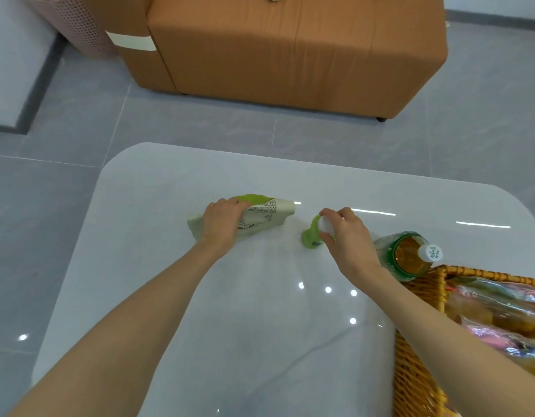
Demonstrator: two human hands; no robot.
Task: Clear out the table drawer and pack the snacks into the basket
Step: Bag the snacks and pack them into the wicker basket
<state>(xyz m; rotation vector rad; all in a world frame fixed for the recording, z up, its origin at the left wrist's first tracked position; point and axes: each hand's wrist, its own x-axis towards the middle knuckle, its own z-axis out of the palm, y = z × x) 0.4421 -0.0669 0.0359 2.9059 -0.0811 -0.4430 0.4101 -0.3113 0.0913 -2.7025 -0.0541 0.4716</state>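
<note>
Gripping pouch (269,215) and green bottle (310,240)

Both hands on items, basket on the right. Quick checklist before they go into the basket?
1. Left hand holds snack pouch: ok.
2. Right hand pinches small green bottle by its top: ok.
3. Green bottle lifted off the table: cannot tell.
4. Straight path to basket: not ok, amber drink bottle stands at its corner, by the right wrist.
5. Room in basket: cannot tell, packets cover the visible part.
</note>
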